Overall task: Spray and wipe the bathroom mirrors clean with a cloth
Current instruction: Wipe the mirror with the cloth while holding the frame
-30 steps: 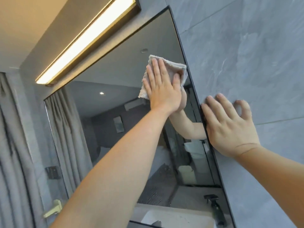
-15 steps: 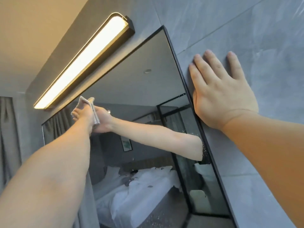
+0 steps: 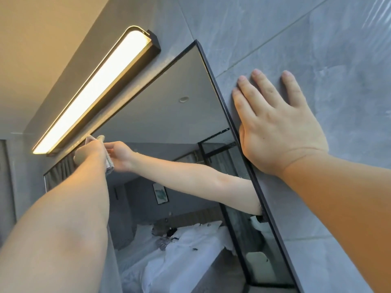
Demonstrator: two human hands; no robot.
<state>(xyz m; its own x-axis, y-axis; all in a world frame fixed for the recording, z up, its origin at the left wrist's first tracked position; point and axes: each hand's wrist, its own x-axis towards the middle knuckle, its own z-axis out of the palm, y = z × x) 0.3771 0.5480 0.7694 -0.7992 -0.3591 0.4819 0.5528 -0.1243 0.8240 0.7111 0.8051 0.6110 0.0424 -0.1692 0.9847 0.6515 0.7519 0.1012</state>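
Mirror [image 3: 169,115] top edge: cloth [image 3: 109,166] under left hand [image 3: 91,151], grip unclear; right hand [image 3: 279,134] flat, fingers apart, on wall tile [image 3: 317,39] alongside.

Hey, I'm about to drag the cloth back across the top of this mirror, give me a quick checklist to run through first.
1. Grip on the cloth: ok, the left hand holds it against the mirror near its top left corner.
2. Glass free of the right hand: ok, it lies flat on the tiled wall beside the frame.
3. Gap between cloth and light bar: cannot tell, the cloth's upper edge sits very close.
4. Path along the top edge: ok, nothing on the glass there.
5. Streaks on the glass: cannot tell from this angle.
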